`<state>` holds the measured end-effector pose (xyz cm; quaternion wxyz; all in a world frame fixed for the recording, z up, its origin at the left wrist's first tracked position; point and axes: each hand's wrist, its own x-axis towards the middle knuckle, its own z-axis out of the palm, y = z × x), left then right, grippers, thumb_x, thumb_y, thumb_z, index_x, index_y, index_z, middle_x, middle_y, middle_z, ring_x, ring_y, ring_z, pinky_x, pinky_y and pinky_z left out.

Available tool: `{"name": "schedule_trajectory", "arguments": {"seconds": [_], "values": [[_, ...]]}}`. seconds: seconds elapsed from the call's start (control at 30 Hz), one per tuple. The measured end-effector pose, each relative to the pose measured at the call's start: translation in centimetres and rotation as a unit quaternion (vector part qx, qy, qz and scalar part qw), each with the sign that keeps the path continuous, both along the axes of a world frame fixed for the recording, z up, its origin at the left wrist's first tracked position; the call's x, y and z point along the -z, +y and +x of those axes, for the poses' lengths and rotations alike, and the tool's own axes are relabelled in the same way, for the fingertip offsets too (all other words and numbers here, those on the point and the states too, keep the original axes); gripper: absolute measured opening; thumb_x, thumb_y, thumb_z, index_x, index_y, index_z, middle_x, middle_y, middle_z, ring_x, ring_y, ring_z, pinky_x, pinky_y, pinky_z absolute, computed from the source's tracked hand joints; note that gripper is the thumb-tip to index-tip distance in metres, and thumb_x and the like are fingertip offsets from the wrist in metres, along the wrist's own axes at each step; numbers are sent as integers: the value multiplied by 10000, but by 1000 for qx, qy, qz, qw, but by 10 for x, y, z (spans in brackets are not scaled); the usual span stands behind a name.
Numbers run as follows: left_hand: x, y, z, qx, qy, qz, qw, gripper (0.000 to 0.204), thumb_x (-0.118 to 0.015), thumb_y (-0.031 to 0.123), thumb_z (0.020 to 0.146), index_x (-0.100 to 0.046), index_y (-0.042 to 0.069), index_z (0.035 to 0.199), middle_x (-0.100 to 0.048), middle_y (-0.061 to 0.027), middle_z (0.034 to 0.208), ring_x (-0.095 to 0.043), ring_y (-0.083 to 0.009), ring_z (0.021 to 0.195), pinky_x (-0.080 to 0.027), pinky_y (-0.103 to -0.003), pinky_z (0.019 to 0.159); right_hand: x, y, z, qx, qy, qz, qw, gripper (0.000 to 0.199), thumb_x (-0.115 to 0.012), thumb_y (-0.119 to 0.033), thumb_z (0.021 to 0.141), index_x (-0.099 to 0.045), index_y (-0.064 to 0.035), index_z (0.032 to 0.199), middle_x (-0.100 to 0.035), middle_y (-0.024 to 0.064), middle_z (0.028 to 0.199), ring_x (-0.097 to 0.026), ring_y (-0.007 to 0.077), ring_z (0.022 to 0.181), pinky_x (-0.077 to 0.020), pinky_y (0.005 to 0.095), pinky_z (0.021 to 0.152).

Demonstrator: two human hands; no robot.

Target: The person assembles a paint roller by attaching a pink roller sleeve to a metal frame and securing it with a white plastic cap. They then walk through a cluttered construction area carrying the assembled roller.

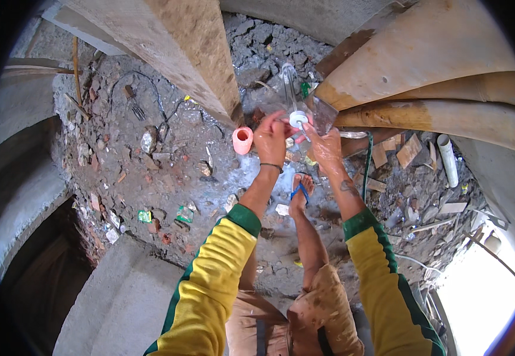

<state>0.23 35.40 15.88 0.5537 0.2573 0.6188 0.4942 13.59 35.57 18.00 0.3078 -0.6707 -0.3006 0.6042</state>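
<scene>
Head view: Both hands are raised in front of the person, over rubble-strewn ground. The left hand [271,139] and the right hand [327,145] meet at a clear plastic bottle [296,98], which points away from the person with its neck toward the hands. A white cap [298,118] sits at the neck, between the two hands. The left hand's fingers [282,120] are closed on the cap from the left side. The right hand's fingers [308,127] are closed around the bottle's neck just beside the cap, from the right. A dark band circles the left wrist. Both forearms enter from the lower edge in yellow sleeves with green cuffs.

An orange cup [242,140] lies on the ground just left of the left hand, its open end facing the camera; it is apart from the hand. Below the hands, the person's foot in a blue sandal [299,191] rests on the ground. A large wooden beam [186,47] runs from the top edge down toward the hands. Curved wooden boards [435,77] are stacked at the upper right. A white pipe [447,159] lies among broken bricks at the right. A green hose [366,166] runs down beside the right forearm
</scene>
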Motion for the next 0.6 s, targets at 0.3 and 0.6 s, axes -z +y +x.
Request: {"name": "schedule_trajectory", "arguments": {"seconds": [0.3,0.6], "values": [[0,67,-28,15,-291,-207,934,387,-643,222,875,-524,71,1211,-619,-81,1100,-626,-238,930,-539,-430,730,0,-84,26,-238,-179,297,907,397,-583,35,781,-648,-94,1151,-666,106,1048,-631,288,865,-495,350,800],[-45,14,2,162,-290,-107,937,469,-557,-57,803,-475,49,1252,-636,-106,1075,-632,-191,924,-492,-297,792,-4,-126,30,-143,-170,63,973,320,-556,1,836,-645,-71,1135,-659,115,1059,-618,232,912,-488,361,806]]}}
